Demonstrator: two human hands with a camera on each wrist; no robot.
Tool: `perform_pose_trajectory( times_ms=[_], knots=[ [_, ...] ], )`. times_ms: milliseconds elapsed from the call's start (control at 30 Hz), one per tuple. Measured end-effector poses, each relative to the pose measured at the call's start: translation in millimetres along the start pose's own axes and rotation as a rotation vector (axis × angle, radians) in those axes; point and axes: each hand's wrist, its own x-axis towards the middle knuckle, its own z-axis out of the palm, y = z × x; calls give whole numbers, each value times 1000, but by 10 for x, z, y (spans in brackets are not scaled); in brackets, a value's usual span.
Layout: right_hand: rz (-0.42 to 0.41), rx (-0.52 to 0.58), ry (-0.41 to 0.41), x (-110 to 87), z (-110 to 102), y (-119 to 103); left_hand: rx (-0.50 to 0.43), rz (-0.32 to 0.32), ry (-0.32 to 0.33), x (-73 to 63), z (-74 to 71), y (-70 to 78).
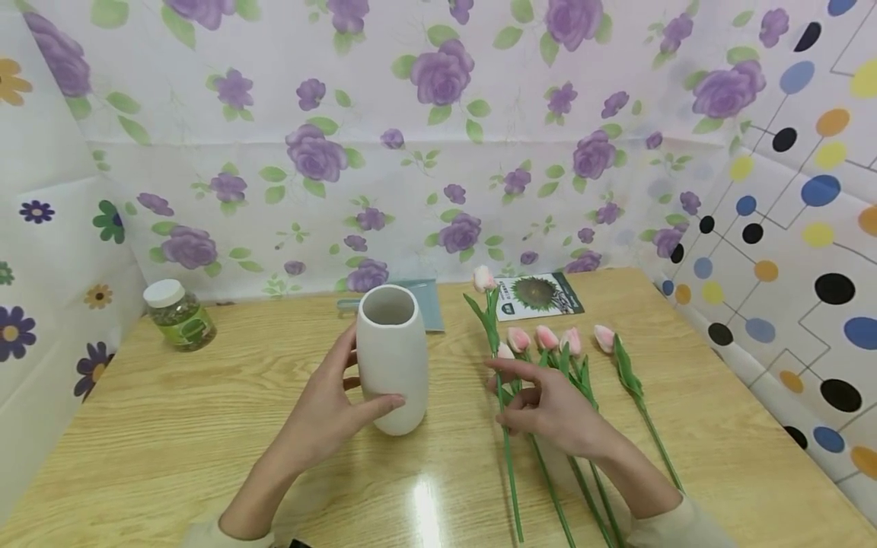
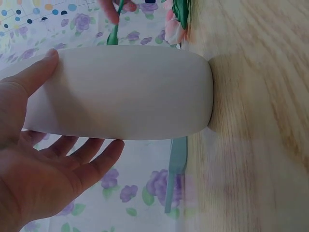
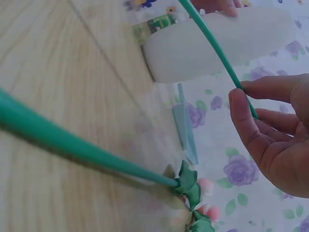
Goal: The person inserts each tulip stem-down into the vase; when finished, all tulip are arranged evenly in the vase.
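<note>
Purple-flowered cloth (image 1: 274, 205) backs the wood-grain desk (image 1: 205, 403), where a white vase (image 1: 393, 365) stands upright. The left hand (image 1: 329, 411) holds it, thumb on the near side, fingers curled round the other. Well to the right of the vase, the right hand (image 1: 562, 411) pinches a pink tulip (image 1: 491, 329) by its green stem between thumb and fingers. More tulips (image 1: 546, 337) lie under and beside that hand; a lidded jar (image 1: 185, 323) stands far left

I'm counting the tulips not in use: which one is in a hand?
The leftmost tulip in the head view, pinched by the right hand; the other tulips lie on the table.
</note>
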Motion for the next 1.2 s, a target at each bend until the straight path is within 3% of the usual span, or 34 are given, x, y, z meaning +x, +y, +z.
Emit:
perform_pose_trajectory(
  times_ms=[300,800,1200],
  knots=[
    [-43,53,80,16,-12,-98,7,-7,-19,-14,-12,-9],
    [-122,130,117,70,-35,-107,-46,-16,-74,-36,-44,-42],
    [-163,51,193,151,-82,-288,-25,-15,-40,-46,24,-32]
  ],
)
